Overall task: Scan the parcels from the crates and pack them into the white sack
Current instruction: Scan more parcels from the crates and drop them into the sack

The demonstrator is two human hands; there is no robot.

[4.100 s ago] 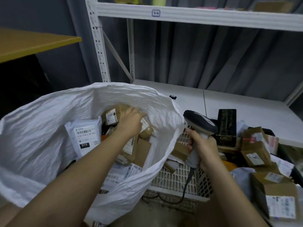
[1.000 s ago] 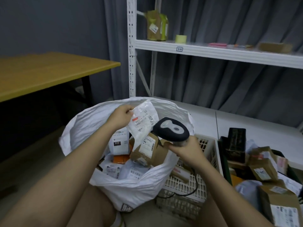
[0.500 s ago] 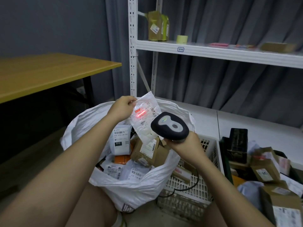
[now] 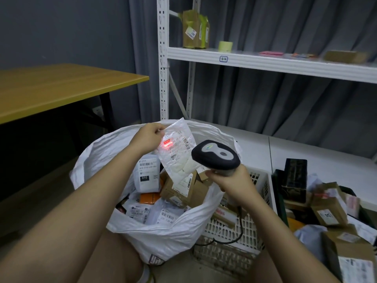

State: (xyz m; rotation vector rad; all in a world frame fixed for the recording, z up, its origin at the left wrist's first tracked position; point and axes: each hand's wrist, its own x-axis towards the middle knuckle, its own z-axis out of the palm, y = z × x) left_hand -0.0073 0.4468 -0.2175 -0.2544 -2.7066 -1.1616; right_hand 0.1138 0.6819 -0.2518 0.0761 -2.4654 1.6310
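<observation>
My left hand (image 4: 147, 137) grip pinched on flat parcel (image 4: 177, 148) above white sack (image 4: 163, 237), right hand (image 4: 230, 180) grip clamped on scanner (image 4: 215, 155), red beam spot on label, white crate (image 4: 234, 240) right.

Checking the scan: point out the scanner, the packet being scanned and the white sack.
scanner (image 4: 216, 155): head view, top of its dark head.
packet (image 4: 178, 149): head view, its printed label.
white sack (image 4: 163, 235): head view, near front wall.
</observation>
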